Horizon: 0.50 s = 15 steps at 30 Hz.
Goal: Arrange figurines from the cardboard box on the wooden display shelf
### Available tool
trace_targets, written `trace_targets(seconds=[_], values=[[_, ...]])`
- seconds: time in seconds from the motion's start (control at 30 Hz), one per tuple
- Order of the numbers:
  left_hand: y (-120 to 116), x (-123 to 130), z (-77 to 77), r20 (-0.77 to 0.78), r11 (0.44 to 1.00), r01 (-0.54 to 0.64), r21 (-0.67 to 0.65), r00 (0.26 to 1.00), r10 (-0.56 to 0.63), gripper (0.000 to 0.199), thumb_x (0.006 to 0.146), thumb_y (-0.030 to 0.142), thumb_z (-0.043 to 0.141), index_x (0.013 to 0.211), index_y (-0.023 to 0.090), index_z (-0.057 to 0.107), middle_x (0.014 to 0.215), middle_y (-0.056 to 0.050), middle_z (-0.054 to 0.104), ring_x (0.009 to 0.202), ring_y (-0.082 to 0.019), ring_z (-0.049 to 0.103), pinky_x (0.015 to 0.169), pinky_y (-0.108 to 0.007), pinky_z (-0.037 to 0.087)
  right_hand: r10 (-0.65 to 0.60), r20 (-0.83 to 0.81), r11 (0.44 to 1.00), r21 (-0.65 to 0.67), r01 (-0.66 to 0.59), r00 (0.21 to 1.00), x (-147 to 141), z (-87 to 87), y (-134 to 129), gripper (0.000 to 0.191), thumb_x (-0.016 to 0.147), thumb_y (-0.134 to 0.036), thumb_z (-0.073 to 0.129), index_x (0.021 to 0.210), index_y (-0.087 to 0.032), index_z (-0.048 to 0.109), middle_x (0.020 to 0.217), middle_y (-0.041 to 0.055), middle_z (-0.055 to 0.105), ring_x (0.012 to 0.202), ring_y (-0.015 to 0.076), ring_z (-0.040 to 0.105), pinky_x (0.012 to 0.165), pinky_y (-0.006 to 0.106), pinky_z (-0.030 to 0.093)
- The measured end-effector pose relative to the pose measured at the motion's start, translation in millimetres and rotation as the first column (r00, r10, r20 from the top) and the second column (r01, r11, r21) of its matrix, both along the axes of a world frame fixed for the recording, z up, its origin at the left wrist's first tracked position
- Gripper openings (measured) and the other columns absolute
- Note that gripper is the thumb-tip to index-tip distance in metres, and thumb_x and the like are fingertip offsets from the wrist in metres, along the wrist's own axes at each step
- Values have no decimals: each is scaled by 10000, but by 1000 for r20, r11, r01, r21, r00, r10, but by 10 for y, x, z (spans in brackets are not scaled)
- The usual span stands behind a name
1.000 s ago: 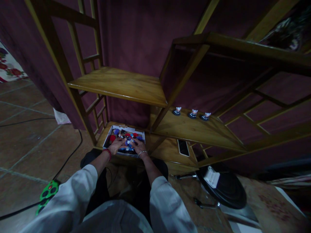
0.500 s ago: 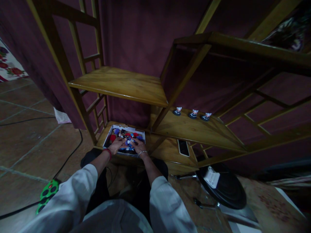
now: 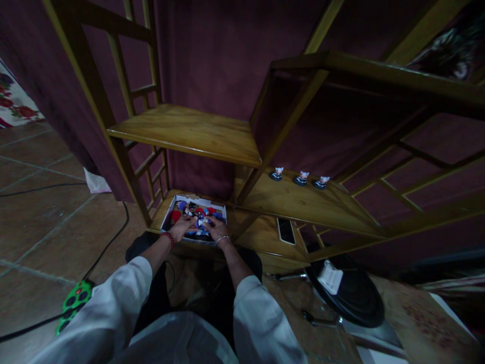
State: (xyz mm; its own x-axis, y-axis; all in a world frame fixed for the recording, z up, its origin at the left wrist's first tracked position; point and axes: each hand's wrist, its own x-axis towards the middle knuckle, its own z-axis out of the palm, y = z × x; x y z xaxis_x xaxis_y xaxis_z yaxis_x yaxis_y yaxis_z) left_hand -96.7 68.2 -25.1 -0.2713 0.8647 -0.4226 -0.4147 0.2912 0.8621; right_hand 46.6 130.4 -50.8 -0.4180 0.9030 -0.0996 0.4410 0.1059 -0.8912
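Note:
A white cardboard box [image 3: 165,222] on the low wooden shelf holds several small figures in red, purple, blue and black. Both hands reach into it from the front. My left hand [image 3: 182,227], with a red bead bracelet at the wrist, is over the box's middle, fingers pointing right. Facing it from the right is my right hand [image 3: 215,228], a silver bangle at its wrist. Between the fingertips lies a blue and white figure [image 3: 201,221]; the fingers of both hands appear to touch it. Finger details are small and dim.
Three small figurines [image 3: 301,178] stand on the middle shelf [image 3: 303,205] to the right. A phone [image 3: 286,231] lies on the lower shelf. An upper shelf [image 3: 185,129] juts out above the box. A round black stool [image 3: 350,293] is at the lower right; cables cross the floor.

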Motion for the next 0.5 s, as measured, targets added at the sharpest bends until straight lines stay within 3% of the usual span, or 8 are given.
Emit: trace_targets(seconds=[0.5], values=[[-3,-13,-17,22,1000,-25,13,999,24,250,598,244,725,612,130,502,537,44,501,546,-72,537,670,-278,527,48,-18,999,2,-48,999,7,-56,15,273,687,-245,605,959,-266,609,841,-44,659,646,107,624,672,226,488]])
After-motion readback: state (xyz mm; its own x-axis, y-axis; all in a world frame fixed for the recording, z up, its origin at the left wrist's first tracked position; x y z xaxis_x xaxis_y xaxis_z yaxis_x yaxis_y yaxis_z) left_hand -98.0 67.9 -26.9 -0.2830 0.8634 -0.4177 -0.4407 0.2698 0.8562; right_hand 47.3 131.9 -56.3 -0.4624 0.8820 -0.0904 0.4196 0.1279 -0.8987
